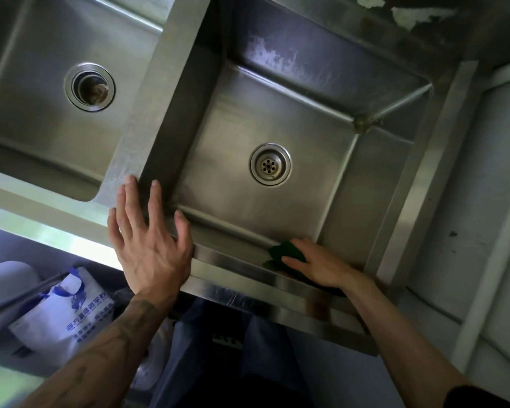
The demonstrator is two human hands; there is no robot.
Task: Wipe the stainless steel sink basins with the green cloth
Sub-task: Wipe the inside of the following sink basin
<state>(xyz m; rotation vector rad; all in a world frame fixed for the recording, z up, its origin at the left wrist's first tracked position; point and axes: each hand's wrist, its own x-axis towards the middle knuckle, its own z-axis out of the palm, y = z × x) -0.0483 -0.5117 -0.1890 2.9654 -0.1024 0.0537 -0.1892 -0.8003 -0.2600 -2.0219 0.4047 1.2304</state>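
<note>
Two stainless steel basins fill the view. The right basin [292, 119] has a small strainer drain [271, 164] in its floor. The left basin [42, 128] has a larger open drain [89, 86]. My right hand [321, 267] presses the green cloth [286, 251] against the near inner wall of the right basin, close to its near right corner; most of the cloth is hidden under my palm. My left hand [147, 237] lies flat with fingers spread on the front rim, at the near left corner of the right basin, holding nothing.
A steel divider [147, 119] separates the basins. Below the front rim at the left stands a white bag with blue print [65, 313]. A pale ledge [483, 231] borders the sink on the right. The back wall [409, 16] has peeling paint.
</note>
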